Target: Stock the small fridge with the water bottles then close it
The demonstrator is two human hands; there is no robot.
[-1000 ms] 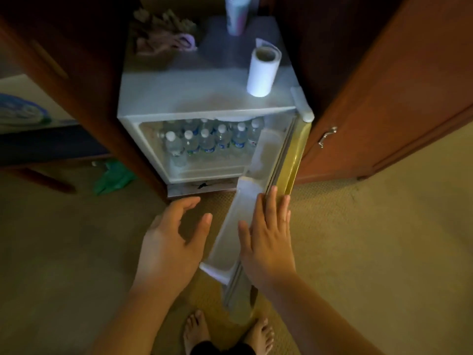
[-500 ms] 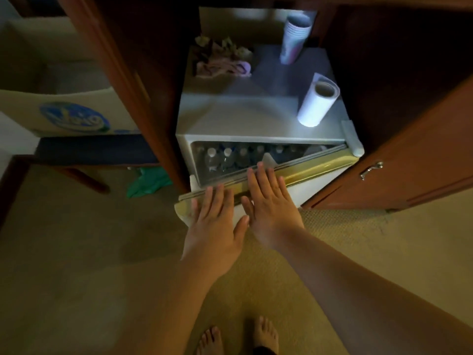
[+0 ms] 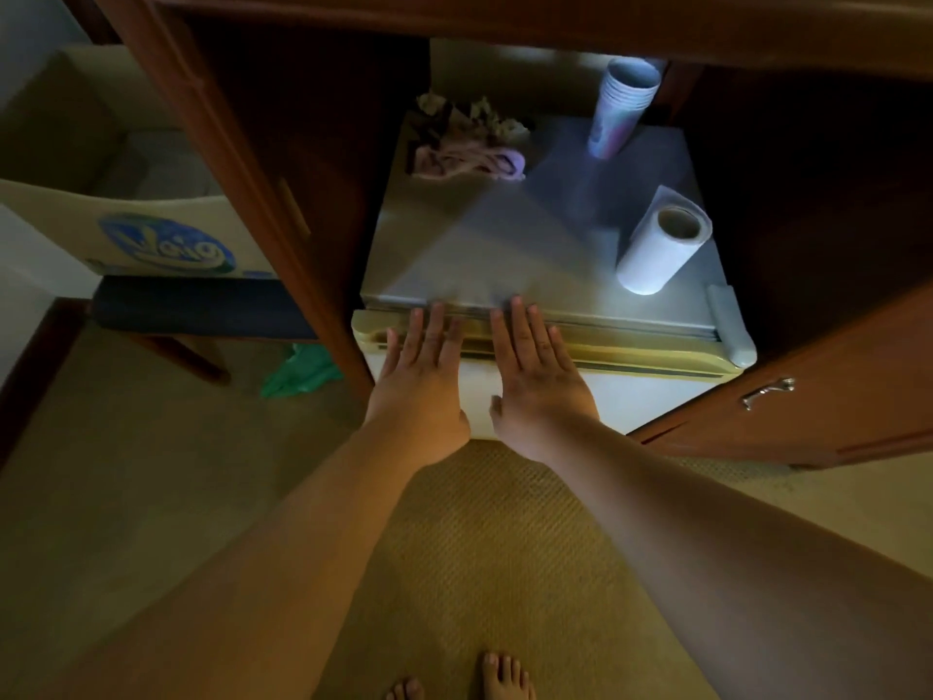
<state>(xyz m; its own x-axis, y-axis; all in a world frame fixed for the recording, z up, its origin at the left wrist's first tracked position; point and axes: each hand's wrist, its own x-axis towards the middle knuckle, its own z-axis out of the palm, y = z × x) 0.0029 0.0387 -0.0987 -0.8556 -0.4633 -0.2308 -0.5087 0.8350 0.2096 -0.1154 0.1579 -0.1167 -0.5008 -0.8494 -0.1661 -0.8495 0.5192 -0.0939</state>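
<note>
The small white fridge (image 3: 505, 245) stands inside a wooden cabinet. Its door (image 3: 646, 391) lies flush against the body, so the water bottles inside are hidden. My left hand (image 3: 421, 381) rests flat on the door front near its top left edge, fingers spread. My right hand (image 3: 535, 381) lies flat beside it on the door, fingertips reaching the top seam. Neither hand holds anything.
On the fridge top stand a paper towel roll (image 3: 661, 245), a stack of cups (image 3: 623, 111) and a crumpled cloth (image 3: 467, 151). The cabinet door (image 3: 808, 391) hangs open at right. A chair (image 3: 166, 245) and a green bag (image 3: 298, 371) are at left. My bare feet (image 3: 479, 682) stand on carpet.
The fridge door swung from wide open to flush against the body under both palms. The bottles went out of sight. My view moved closer and leftward.
</note>
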